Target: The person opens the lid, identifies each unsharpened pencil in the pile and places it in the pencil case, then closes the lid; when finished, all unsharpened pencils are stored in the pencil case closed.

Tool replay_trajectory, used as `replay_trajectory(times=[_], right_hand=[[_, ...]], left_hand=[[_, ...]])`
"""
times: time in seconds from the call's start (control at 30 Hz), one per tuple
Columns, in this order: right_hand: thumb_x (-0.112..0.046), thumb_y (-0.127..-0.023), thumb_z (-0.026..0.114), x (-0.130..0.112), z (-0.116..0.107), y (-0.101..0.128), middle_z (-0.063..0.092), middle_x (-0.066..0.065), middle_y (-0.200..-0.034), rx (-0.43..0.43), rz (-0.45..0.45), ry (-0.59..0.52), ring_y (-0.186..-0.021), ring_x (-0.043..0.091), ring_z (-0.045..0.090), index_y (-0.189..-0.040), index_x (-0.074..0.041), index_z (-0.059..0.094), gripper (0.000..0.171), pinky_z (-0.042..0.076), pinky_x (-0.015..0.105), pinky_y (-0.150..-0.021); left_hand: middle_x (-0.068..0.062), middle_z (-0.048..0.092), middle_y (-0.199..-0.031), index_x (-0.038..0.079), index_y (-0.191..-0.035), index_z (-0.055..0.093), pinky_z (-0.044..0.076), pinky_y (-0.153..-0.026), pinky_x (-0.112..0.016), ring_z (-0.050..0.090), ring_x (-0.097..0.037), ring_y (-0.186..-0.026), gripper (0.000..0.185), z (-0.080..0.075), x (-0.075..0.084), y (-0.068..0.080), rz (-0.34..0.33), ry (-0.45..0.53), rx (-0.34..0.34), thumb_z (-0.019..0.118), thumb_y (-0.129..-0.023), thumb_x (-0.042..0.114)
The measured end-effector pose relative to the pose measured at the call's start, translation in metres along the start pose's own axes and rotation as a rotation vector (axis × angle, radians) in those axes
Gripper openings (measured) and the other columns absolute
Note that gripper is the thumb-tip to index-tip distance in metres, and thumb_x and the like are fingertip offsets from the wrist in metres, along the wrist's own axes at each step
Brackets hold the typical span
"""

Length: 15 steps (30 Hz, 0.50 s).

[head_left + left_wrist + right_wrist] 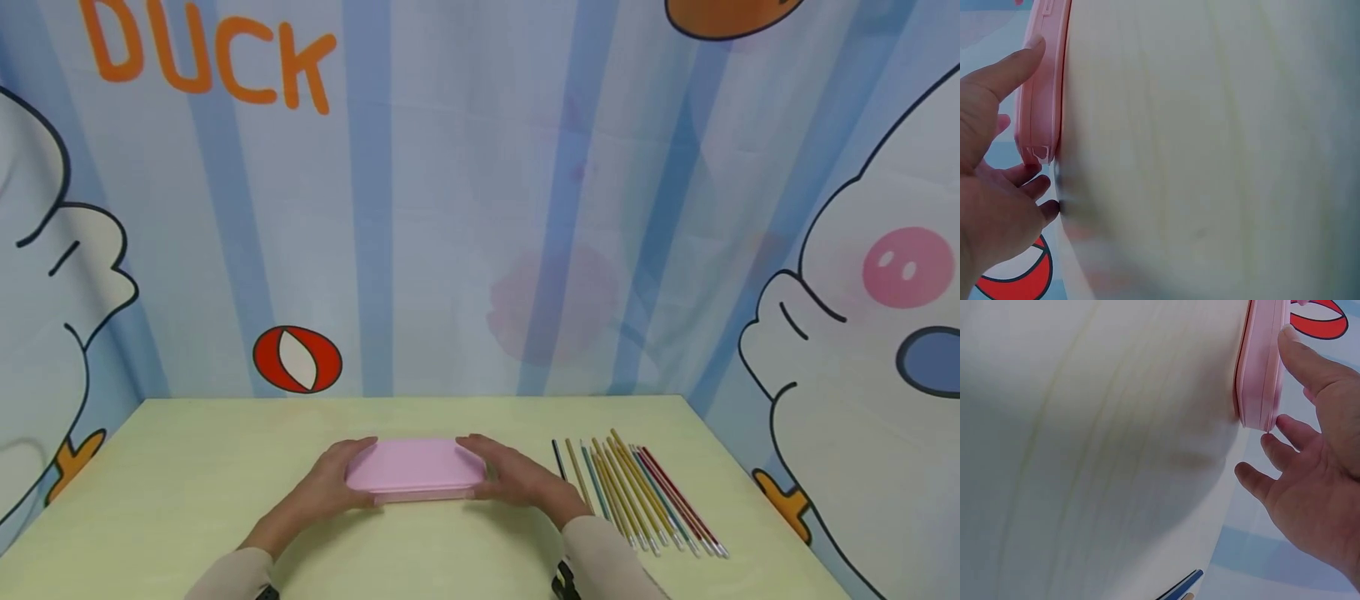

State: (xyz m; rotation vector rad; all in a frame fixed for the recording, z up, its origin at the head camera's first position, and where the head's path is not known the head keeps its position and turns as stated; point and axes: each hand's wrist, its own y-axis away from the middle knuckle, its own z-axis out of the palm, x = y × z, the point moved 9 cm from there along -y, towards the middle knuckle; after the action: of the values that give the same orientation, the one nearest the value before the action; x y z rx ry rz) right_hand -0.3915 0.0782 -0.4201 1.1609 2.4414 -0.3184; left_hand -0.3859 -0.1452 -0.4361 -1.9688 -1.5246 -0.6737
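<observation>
While the cartoon duck backdrop [480, 192] fills the wall behind, the pale green tabletop [187, 500] carries a flat pink case [415, 469] at its middle, long axis running left to right. It lies closed, so its contents are hidden. The left hand [326, 483] cups its left end and the right hand [513, 479] its right end, thumbs laid on the lid, fingers seemingly curled at the short ends. To the right, well clear, a row of thin coloured pencils [637, 492] lies fanned.
</observation>
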Motion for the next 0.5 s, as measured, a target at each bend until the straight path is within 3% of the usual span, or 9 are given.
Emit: replay_trajectory(times=[0.5], right_hand=[[-0.033,-0.08,0.069,-0.0001,0.0063,-0.0081,0.023,0.018,-0.151,0.007,0.008,0.035,-0.136,0.036,0.028,-0.142,-0.015,0.037,0.072,0.028,0.05,-0.109]], left_hand=[[-0.021,0.039,-0.134,0.016,-0.138,0.042,0.034,-0.098,-0.061,0.038,-0.037,-0.123,0.091,0.0077,-0.0036,-0.0035,-0.043,-0.091,-0.02,0.085,-0.06,0.036]])
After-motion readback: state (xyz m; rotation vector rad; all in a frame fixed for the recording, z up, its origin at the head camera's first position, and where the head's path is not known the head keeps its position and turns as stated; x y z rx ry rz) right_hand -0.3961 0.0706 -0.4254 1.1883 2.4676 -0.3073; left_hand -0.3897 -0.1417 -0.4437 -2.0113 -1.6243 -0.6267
